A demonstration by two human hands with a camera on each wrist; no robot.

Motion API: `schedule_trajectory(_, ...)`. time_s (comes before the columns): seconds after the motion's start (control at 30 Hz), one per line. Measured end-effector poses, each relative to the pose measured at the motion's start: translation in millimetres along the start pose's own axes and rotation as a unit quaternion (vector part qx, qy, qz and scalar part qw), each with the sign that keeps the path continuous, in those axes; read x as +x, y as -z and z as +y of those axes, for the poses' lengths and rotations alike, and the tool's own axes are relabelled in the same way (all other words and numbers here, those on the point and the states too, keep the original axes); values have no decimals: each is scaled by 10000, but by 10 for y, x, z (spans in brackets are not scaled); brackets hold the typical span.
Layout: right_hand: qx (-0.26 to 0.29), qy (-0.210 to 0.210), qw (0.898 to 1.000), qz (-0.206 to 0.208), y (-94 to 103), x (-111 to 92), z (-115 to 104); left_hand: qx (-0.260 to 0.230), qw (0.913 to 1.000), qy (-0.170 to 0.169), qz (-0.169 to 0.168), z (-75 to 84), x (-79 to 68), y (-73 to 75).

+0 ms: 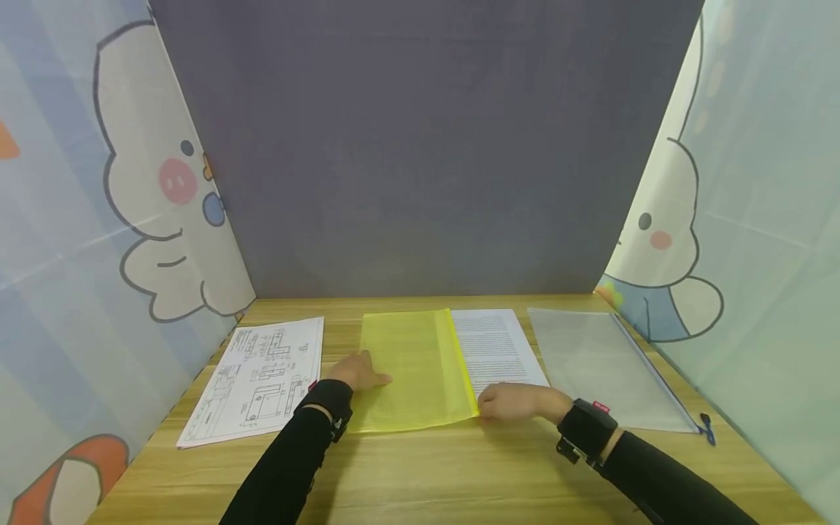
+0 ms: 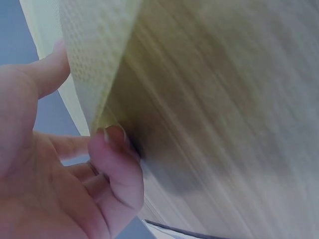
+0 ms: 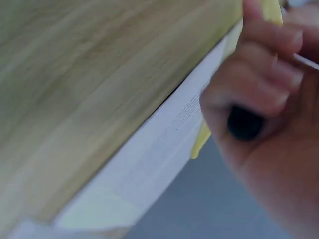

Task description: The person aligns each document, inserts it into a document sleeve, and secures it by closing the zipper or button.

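Note:
A yellow translucent zip file bag (image 1: 410, 364) lies flat in the middle of the table, its brighter yellow strip along the right side. My left hand (image 1: 357, 372) is at the bag's left edge; in the left wrist view, the thumb lies over the mesh-textured sheet and curled fingers (image 2: 117, 169) meet its edge. With curled fingers, my right hand (image 1: 508, 402) pinches the bag's lower right corner. A black rounded end (image 3: 245, 122) shows between those fingers and the palm in the right wrist view. Printed text sheets (image 1: 495, 346) lie along the bag's right side, partly covered by it.
Sheets with technical drawings (image 1: 259, 379) lie on the wooden table (image 1: 420, 474) at left. At right lies a clear zip file bag (image 1: 604, 368) with a dark blue zip and pull cord (image 1: 706, 429). A grey panel (image 1: 420, 146) stands behind, with patterned curtains either side.

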State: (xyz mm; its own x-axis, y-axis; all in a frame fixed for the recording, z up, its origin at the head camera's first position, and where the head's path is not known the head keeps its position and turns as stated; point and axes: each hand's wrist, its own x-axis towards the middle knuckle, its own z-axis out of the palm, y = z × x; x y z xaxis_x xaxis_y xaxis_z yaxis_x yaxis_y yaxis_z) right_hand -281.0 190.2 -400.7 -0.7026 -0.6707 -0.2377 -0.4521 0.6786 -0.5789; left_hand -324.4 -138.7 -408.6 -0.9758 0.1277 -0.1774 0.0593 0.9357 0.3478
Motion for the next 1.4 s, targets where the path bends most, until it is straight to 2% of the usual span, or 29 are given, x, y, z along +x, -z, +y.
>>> schedule_trajectory(0.1,-900,-24,9955,294,-41,-36,-54,65,10000,-24,25,-9,10,5)
schedule_trajectory(0.23,-1847,103,9813,538,-108,-54,-73,71,10000,-35,-12,-39,35,-3)
schedule_trajectory(0.37,-2539,254,9644,692,-155,-75,-61,110,9999,-76,-79,-61,40,-23)
schedule_trajectory(0.5,-2991,390,9510,682,-203,-106,-46,209,9997,-70,-139,-44,-2,-29)
schedule_trajectory(0.6,-3099,441,9476,635,-226,-144,-53,358,9993,-1,-130,20,-92,-10)
schedule_trajectory(0.7,-2999,451,9510,601,-230,-171,-50,835,9965,-104,23,131,-173,4)
schedule_trajectory(0.77,-2901,458,9541,586,-231,-176,-42,1133,9926,-393,211,230,-200,-21)
schedule_trajectory(0.87,-2821,497,9564,568,-243,-175,-36,1313,9853,-1066,236,413,-225,-101)
schedule_trajectory(1.0,-2894,668,9531,584,-265,-164,-58,1067,9750,-1948,-111,653,-295,-246)
schedule_trajectory(1.1,-2964,787,9499,606,-290,-145,-70,1013,9667,-2324,-359,799,-360,-343)
schedule_trajectory(1.2,-2991,830,9487,608,-319,-129,-67,1090,9632,-2396,-539,909,-425,-419)
schedule_trajectory(1.4,-3030,769,9478,627,-352,-130,-49,1132,9681,-2107,-740,992,-503,-502)
